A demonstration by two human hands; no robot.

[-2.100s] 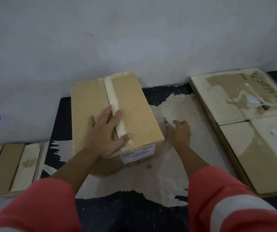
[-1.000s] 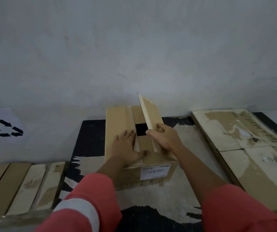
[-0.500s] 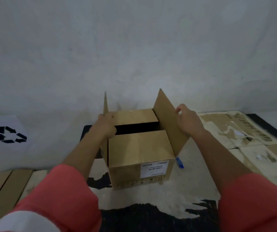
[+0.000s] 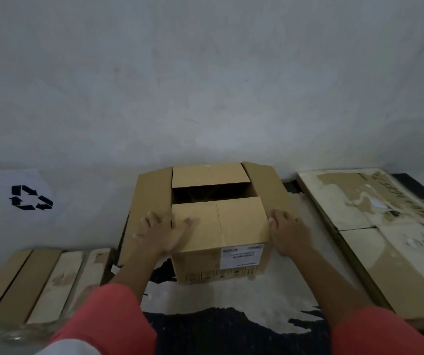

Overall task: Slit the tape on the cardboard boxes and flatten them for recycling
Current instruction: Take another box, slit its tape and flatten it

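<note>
Nearest the camera, both hands lay open: the left hand (image 4: 159, 234) was spread flat on the left flap (image 4: 152, 201), and the right hand (image 4: 289, 231) pressed flat beside the box (image 4: 218, 242). Half a second before, the two long flaps had stood upright; now they were pushed outward. With its top open, the box, standing close to the wall (image 4: 205, 85), probably still needed its bottom undone before it could be flattened.

My view was dim, soft and blurred. Edges bowed and darkened; deepest shadow lay inside the box (image 4: 218, 226).
</note>
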